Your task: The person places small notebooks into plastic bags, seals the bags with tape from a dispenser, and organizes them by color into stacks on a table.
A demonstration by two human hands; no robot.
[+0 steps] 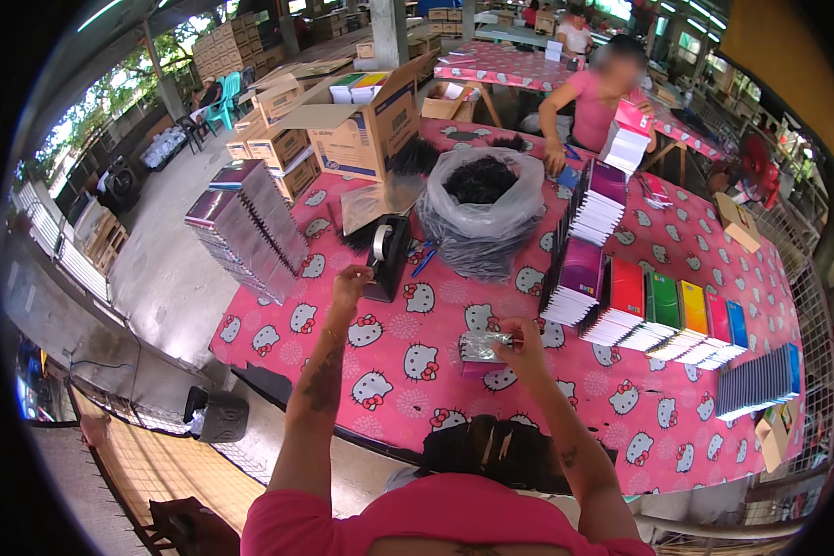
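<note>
My left hand (350,282) pinches at the cutting edge of a black tape dispenser (386,257) with a pale roll of tape (381,243); the bit of tape between the fingers is too small to see well. My right hand (524,347) grips the right end of a small notebook pack (480,347) wrapped in shiny clear plastic, resting on the table. Purple shows along its near edge. Blue pens (423,262) lie beside the dispenser. Behind them stands a clear plastic bag (477,227) full of black binding coils.
Wrapped notebooks (246,227) stack at the left edge. Rows of spiral notebooks, including a red one (626,289), stand at the right. Cartons (352,139) are at the back left. Across the pink patterned tablecloth (394,371), a co-worker (595,107) handles pink-covered notebooks.
</note>
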